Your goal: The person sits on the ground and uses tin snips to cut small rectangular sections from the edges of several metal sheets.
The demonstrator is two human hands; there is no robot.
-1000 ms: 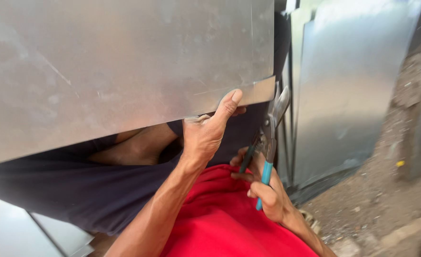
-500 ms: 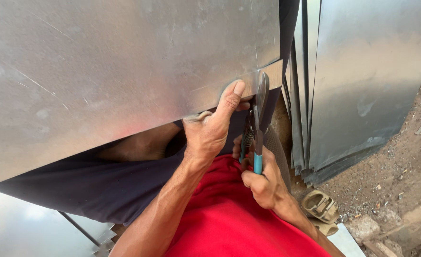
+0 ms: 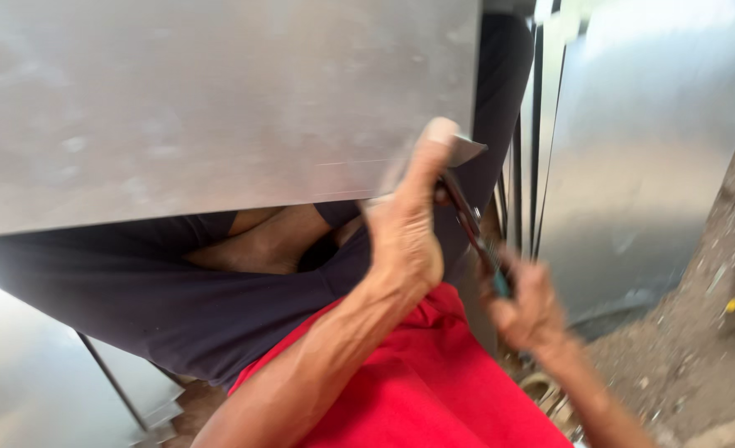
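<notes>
A large sheet of galvanized metal fills the far left of my view, lying across my lap with its near edge running above my dark trousers. More metal sheets stand upright at the right, leaning one behind another over a dirt floor strewn with small stones. My red shirt takes up the near centre of the frame.

My left hand reaches up to the sheet's near right corner, its fingers closed on the edge there, thumb side pressed against a small bent tab of metal. My right hand, blurred by motion, sits just right of and nearer than the left, its fingers wrapped tight around the blue-handled tin snips. The snips slant up and to the left from that grip, their dark blades meeting the sheet's corner just beside my left fingers; whether the blades are shut I cannot tell through the blur. A sandal shows on the floor near my right wrist.
</notes>
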